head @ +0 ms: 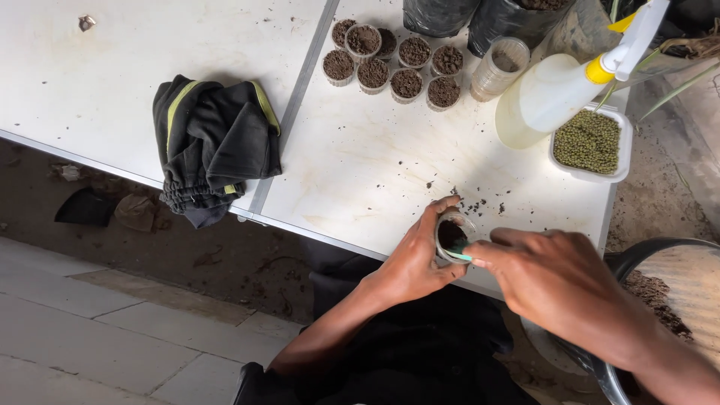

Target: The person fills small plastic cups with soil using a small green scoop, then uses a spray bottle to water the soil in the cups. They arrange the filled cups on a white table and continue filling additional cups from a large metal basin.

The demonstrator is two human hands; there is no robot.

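My left hand (414,261) grips a small clear plastic cup (453,234) partly filled with dark soil, held at the near edge of the white table (360,165). My right hand (551,281) holds a thin teal-green tool (458,253) whose tip reaches into the cup's mouth. Loose soil crumbs (476,204) lie on the table just beyond the cup. Several small cups filled with soil (390,64) stand grouped at the far side of the table.
A white spray bottle with a yellow collar (559,90) lies beside a white tray of green beans (590,142). An empty clear cup (499,67) and black bags (480,15) sit farther back. A dark jacket (214,146) lies at the left. A round basin with soil (667,300) is at my right.
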